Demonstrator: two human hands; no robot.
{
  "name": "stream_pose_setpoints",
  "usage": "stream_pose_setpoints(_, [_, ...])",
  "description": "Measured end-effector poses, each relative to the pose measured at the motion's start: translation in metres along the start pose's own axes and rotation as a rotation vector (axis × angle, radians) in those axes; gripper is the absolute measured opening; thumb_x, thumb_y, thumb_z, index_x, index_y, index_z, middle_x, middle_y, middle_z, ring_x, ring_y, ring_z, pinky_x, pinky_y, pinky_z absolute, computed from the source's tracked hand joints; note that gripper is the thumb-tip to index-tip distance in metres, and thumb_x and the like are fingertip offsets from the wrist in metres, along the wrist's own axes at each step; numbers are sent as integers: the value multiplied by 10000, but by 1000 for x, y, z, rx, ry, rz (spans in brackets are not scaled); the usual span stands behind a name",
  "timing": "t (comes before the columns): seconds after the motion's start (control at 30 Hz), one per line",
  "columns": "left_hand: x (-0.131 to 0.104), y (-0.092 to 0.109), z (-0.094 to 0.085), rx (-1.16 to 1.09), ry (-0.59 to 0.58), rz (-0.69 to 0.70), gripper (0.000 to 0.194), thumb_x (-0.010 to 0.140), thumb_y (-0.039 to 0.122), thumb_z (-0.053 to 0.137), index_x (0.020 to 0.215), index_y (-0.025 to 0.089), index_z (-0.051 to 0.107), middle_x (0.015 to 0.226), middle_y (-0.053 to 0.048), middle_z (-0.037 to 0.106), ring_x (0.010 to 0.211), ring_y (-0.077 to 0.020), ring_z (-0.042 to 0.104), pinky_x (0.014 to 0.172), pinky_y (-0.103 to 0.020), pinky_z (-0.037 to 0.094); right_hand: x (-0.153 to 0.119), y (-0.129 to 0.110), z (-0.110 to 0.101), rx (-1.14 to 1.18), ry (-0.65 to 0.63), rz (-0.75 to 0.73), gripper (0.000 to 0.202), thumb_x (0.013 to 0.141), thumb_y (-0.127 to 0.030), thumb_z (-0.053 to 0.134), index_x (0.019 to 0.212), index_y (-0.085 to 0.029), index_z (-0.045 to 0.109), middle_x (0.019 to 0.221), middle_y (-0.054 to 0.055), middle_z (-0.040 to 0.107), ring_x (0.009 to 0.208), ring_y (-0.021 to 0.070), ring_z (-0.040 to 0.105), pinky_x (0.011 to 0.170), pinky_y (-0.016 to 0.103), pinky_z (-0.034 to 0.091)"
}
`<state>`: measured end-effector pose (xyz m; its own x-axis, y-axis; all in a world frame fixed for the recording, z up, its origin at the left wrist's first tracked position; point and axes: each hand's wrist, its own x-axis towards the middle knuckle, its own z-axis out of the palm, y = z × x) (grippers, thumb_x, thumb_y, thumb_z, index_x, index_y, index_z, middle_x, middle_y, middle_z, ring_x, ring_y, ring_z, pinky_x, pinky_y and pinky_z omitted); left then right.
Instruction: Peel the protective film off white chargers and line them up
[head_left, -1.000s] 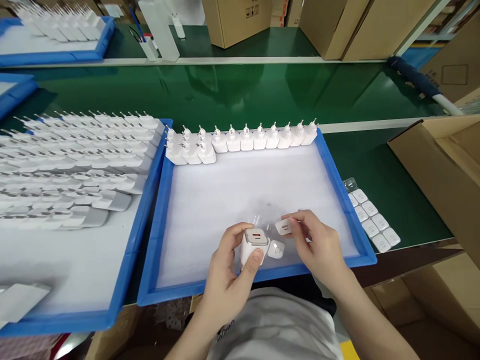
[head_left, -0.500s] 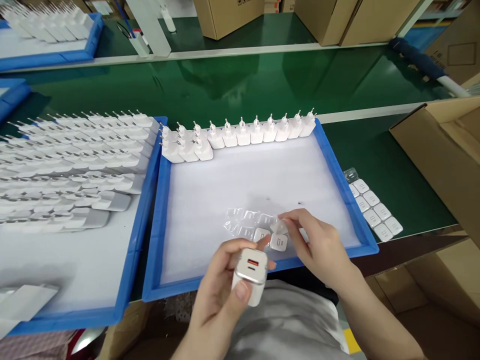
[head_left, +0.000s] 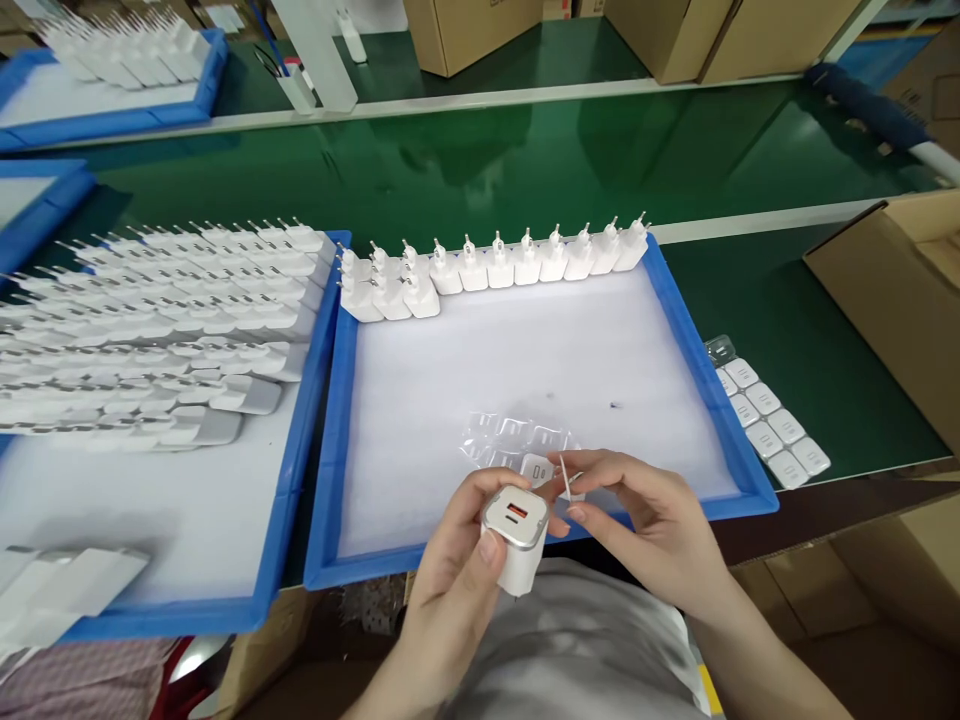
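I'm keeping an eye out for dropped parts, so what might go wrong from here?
1. The right hand holds a thin white piece edge-on at its fingertips; it might slip.
2. The left hand holds a white charger near the front edge of the blue tray; a loosened grip could drop it.
3. A knock to the tray might topple the standing chargers, whose prongs point up.

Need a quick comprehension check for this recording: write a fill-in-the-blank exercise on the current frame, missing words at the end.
1. The left hand holds a white charger, ports facing ____ (up/down).
2. The right hand holds a white plate ____ (thicker/thinner) than it.
3. The tray below has a ____ rim.
4. Its charger row lines the ____ (near/far) side.

Missing words: up; thinner; blue; far
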<state>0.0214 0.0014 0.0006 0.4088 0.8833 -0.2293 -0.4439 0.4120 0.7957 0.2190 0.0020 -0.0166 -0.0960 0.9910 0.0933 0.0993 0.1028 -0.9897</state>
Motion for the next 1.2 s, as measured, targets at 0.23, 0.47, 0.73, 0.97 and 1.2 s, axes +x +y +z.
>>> stream_pose_setpoints(0.23, [5,-8,-1,317,36,208,585,857,240,804,1366,391,556,1246,-44,678,1129,-215,683,955,-302,544,-3,-11,-8,-54,135,-219,376,883,-28,665,1204,-225,663,1146,88,723,1117,221,697,906,324,626])
stream_pose_setpoints(0.47, [14,-13,-3,515,53,386,410,771,212,866,1077,259,597,1019,-23,623,912,-161,618,769,-243,520,-7,-26,-3,-249,14,-427,374,837,5,680,1167,-171,681,1157,123,693,1035,228,709,804,329,646])
stream_pose_setpoints(0.73, [13,-9,1,735,37,367,364,860,121,695,1144,282,535,1017,2,639,847,-133,624,727,-231,504,-6,-40,0,-515,-48,-559,338,867,68,621,1145,-102,711,1196,159,704,1062,213,672,869,343,641])
stream_pose_setpoints(0.97, [15,-5,1,810,-18,441,283,879,118,630,1103,253,522,985,-11,586,863,-146,590,738,-255,505,-9,-39,2,-634,-128,-619,339,923,16,565,1207,-107,704,1286,158,683,1231,270,604,936,423,635])
stream_pose_setpoints(1.2, [13,-7,3,803,-28,464,269,891,109,617,1102,236,508,993,-28,575,877,-166,594,741,-290,510,-5,-43,12,-646,-44,-624,265,890,45,621,1065,-109,747,1159,129,744,1149,216,653,913,322,642])
